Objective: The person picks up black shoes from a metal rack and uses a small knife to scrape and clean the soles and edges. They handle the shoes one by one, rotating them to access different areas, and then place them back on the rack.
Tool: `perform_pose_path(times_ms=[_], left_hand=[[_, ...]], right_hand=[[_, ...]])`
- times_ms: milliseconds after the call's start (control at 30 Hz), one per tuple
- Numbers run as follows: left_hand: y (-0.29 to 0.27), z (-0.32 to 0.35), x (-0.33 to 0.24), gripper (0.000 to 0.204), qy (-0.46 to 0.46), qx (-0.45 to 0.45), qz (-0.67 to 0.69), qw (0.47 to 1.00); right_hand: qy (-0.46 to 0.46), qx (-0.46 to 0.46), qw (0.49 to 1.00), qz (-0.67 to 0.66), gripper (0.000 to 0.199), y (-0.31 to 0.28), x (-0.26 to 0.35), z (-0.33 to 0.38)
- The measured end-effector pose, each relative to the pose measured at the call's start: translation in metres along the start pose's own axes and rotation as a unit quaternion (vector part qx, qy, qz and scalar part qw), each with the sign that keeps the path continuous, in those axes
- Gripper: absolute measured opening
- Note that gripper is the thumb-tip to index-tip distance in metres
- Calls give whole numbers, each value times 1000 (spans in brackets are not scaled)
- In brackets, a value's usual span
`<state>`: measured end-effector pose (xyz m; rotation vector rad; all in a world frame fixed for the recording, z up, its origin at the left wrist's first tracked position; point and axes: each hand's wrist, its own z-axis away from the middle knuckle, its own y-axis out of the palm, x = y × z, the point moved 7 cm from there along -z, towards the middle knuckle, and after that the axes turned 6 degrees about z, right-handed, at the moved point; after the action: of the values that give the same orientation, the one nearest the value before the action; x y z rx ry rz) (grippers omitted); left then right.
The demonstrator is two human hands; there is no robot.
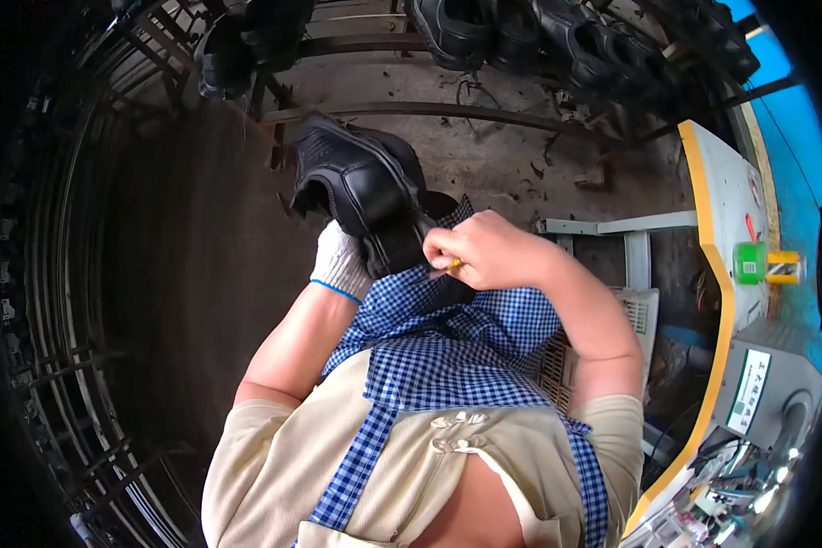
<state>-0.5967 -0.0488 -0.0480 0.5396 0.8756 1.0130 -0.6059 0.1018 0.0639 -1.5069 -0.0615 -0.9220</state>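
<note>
A black leather shoe (367, 190) is held up in front of my apron, tilted, its opening toward the left. My left hand (340, 256), in a white knit glove with a blue cuff edge, grips it from below; the shoe hides most of those fingers. On the shoe's right side is my bare right hand (486, 248), closed around a small tool (454, 264) with a yellow part and a thin pointed end. Its exact kind is too small to make out. The right fingertips are at the edge of the shoe.
Several black shoes (461, 36) stand on a metal rack (447, 111) ahead. Dark metal racking (91, 365) lines the left. At right is a yellow-edged white worktable (717, 183) with a green-and-yellow container (751, 263) and a grey machine (763, 384). A light plastic crate (639, 315) sits beneath.
</note>
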Motion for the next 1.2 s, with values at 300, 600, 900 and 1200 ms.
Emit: perform_pose_path(times_ms=[300,600,900,1200], left_hand=[[13,-13,-58,39,35,148,-74,986],[94,-19,-126,53,171,31,-517,838],[216,-225,-264,48,331,-25,-887,322],[305,-182,-201,44,276,-141,-938,157]], right_hand=[[289,-89,943,-139,22,24,-145,101],[281,-415,798,-335,18,94,-226,111],[330,-406,815,-249,16,77,-205,100],[328,-436,768,-336,21,79,-217,111]])
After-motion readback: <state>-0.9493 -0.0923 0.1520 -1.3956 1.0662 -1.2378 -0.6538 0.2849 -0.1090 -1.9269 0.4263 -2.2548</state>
